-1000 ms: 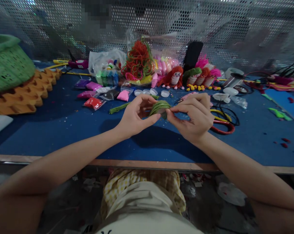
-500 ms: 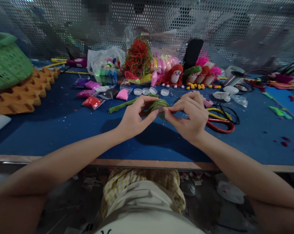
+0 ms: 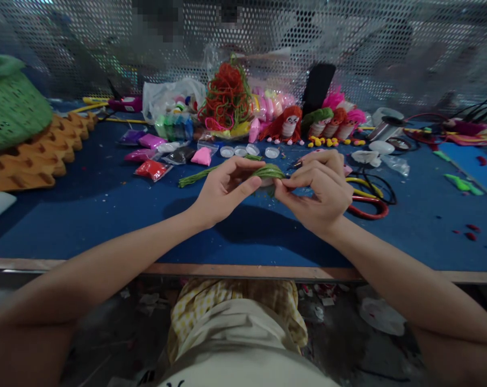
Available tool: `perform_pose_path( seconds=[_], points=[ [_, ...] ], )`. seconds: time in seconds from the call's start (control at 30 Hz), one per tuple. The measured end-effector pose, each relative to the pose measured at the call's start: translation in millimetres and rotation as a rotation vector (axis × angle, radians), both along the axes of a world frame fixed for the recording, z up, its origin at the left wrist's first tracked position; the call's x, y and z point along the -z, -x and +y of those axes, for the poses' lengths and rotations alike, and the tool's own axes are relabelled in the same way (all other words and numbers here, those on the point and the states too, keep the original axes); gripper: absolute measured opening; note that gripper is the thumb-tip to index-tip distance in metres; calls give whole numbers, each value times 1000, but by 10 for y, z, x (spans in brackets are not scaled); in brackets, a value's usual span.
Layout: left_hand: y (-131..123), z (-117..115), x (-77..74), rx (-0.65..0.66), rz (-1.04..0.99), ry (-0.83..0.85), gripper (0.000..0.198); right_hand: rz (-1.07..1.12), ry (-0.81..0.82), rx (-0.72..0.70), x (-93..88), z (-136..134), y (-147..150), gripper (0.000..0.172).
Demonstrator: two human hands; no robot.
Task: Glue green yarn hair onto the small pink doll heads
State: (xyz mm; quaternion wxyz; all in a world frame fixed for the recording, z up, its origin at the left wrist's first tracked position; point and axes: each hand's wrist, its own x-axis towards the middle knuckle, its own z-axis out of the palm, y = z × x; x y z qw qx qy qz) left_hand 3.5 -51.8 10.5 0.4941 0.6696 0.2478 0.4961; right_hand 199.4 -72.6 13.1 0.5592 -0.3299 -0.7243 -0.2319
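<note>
Between thumb and fingers, my left hand (image 3: 228, 189) grips a rounded piece wrapped in green yarn (image 3: 269, 171). My right hand (image 3: 319, 188) pinches at the right edge of the same piece, thumb against forefinger. Its underside looks pale, though the fingers cover much of it. More green strands (image 3: 195, 177) stretch out left of my left hand, low over the table. Just beyond the hands lie several small white round caps (image 3: 272, 152). Scissors with red handles (image 3: 368, 208) rest by my right wrist, partly hidden.
Yarn-haired dolls (image 3: 291, 124) stand at the back, beside a heap of red and green yarn (image 3: 228, 94). Clay packets (image 3: 151, 169) lie left of centre. A green basket (image 3: 15, 105) and an orange egg tray (image 3: 34, 158) fill the left. A wire spool (image 3: 387, 129) stands right.
The yarn-wrapped piece has turned and shifted slightly right between my hands, showing more of its green strands. My right hand has moved a little to the right.
</note>
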Motion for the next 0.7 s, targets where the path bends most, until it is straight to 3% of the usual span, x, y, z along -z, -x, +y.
perform_pose_path(
  seconds=[0.13,0.3,0.53,0.7],
  points=[
    [-15,24,43,62,-82,81,35,-44,-76,-39,-23,-5,-27,22],
    [-51,13,33,44,-103,223,40,-92,-79,-44,-46,-33,-50,23],
    [-74,-33,-35,74,-164,337,35,-161,-63,85,-78,-64,-39,31],
    [-81,-44,-47,116,-197,359,43,-163,-150,70,-93,-62,-36,28]
  ],
)
